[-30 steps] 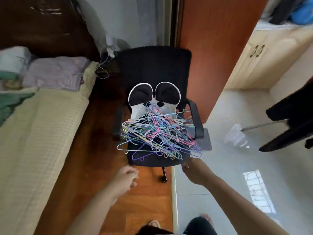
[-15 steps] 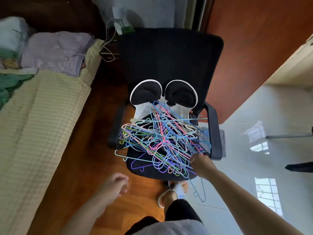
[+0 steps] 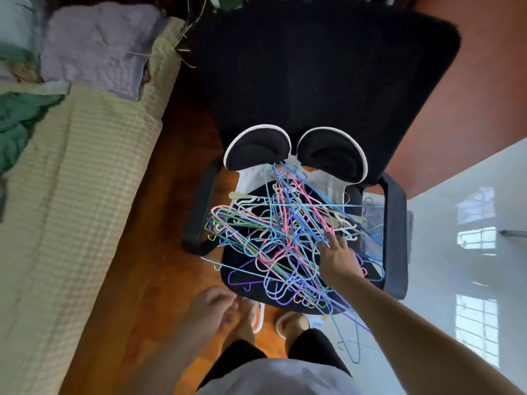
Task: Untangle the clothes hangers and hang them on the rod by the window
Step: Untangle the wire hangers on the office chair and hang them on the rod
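Hangers (image 3: 288, 238): tangled multicolour wire heap on seat of black office chair (image 3: 322, 69), against a mouse-ear cushion (image 3: 258, 148); a few strands spill over the front edge toward the floor. Change over last second: right hand (image 3: 339, 256) has come forward from the seat's front edge onto the heap, fingers extended and touching wires, nothing gripped yet. Left hand (image 3: 212, 312) stays low, short of the seat, loosely curled, empty. Judgement: sorting only beginning; none separated. Rod and window not in view. Bed (image 3: 85, 195) at left holds folded linens
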The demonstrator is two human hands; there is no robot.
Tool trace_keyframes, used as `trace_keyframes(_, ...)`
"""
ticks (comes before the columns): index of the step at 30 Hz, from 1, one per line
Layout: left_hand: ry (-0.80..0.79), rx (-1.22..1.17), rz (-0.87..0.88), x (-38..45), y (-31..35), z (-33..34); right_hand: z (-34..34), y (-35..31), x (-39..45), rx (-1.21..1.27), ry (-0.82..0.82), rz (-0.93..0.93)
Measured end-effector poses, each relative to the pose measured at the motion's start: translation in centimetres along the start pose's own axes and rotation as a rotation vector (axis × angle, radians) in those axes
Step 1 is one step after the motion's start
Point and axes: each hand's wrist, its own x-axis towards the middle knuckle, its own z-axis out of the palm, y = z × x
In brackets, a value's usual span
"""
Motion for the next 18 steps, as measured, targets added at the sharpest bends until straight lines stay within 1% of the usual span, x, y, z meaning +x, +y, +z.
trace_keyframes(3,-0.014,0.048,0.034,1.0,1.1,-1.2,1.1,-1.0,2.0,-0.056,0.022,-0.030)
trace_keyframes(5,-0.036,0.103,0.043,2.1,1.7,-1.9,1.6,-1.4,3.3,-0.121,0.010,-0.011)
trace_keyframes(9,-0.076,0.187,0.063,2.5,3.1,-2.9,0.8,-1.1,4.4,-0.251,0.019,-0.003)
trace_keyframes(13,-0.119,0.236,0.099,3.3,4.5,-4.8,-1.2,-1.6,4.7,-0.192,-0.025,-0.059)
trace_keyframes(15,-0.131,0.244,0.126,3.9,5.1,-5.8,-2.4,-1.9,4.3,-0.171,0.024,-0.075)
trace_keyframes(18,-0.164,0.278,0.156,4.0,5.9,-7.4,-4.4,-2.2,3.0,-0.137,0.066,-0.035)
